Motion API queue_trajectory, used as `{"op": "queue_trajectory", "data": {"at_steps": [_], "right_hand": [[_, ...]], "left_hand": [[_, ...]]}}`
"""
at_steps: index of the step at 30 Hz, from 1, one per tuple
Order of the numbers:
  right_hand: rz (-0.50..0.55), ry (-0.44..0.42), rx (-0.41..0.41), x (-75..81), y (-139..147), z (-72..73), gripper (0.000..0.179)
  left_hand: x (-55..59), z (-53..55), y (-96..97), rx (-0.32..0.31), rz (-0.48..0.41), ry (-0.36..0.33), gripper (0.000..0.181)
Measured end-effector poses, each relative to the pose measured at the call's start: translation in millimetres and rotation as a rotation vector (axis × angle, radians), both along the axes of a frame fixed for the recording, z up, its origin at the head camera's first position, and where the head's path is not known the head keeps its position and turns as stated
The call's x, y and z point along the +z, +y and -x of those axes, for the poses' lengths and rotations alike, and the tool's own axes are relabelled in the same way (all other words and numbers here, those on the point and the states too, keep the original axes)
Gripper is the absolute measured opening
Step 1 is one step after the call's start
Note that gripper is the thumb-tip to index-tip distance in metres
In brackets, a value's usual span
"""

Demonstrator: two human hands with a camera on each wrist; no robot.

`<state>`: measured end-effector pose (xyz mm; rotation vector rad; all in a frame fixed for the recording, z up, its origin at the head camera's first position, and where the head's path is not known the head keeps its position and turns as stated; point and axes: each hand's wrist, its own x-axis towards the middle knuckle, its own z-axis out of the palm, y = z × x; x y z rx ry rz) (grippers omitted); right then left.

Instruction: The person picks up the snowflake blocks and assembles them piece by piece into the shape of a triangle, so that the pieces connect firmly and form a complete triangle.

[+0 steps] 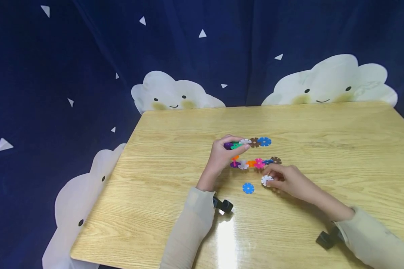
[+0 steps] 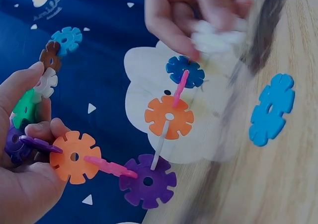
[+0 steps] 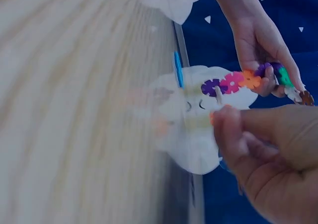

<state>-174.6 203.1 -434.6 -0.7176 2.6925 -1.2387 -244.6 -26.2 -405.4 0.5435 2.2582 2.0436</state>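
A chain of notched plastic snowflake discs (image 1: 259, 163) bends round in a U and overlaps the table in the head view. My left hand (image 1: 221, 153) holds it near the bend, fingers and thumb around the purple and green discs (image 2: 24, 109). One arm runs out past the thumb through white and brown to a blue disc (image 1: 264, 141). The other, with orange, pink, purple and dark blue pieces, ends in a brown disc (image 1: 276, 160). My right hand (image 1: 293, 182) pinches a single white disc (image 1: 266, 181) between thumb and fingers, just nearer me than that end.
A loose blue disc (image 1: 248, 188) lies on the wooden table (image 1: 148, 198), left of the right hand. Dark blue cloth (image 1: 175, 45) with white clouds and triangles hangs behind the table and along its left side. Each wrist wears a small black camera (image 1: 226, 206).
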Motion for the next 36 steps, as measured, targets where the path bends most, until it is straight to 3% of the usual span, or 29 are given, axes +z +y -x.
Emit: {"op": "queue_trajectory", "data": {"at_steps": [7, 10, 14, 16, 20, 29, 36], "right_hand": [[0.284, -0.214, -0.221, 16.7, 11.1, -0.4, 0.036], [0.411, -0.214, -0.308, 21.3, 14.0, 0.7, 0.039], [0.571, -0.113, -0.379, 26.5, 14.9, 1.9, 0.033], [0.668, -0.071, -0.388, 29.1, 14.2, 2.8, 0.030], [0.764, -0.029, -0.405, 34.6, 12.2, 4.3, 0.030], [0.802, -0.058, -0.415, 41.7, 9.0, 7.4, 0.026], [0.884, -0.080, -0.335, 40.1, 10.4, 8.9, 0.023]], "left_hand": [[-0.7, -0.5, 1.0, -0.013, 0.010, 0.045, 0.025], [-1.0, -1.3, 1.7, -0.017, 0.007, 0.051, 0.024], [-1.8, -1.9, 2.9, -0.016, 0.012, 0.049, 0.023], [-1.6, -2.2, 3.4, -0.015, 0.020, 0.046, 0.023], [-1.3, -2.1, 4.4, -0.020, 0.028, 0.056, 0.024], [-3.7, -0.4, 5.2, -0.032, 0.052, 0.122, 0.024], [-4.1, -0.2, 5.0, -0.025, 0.062, 0.139, 0.023]]}}
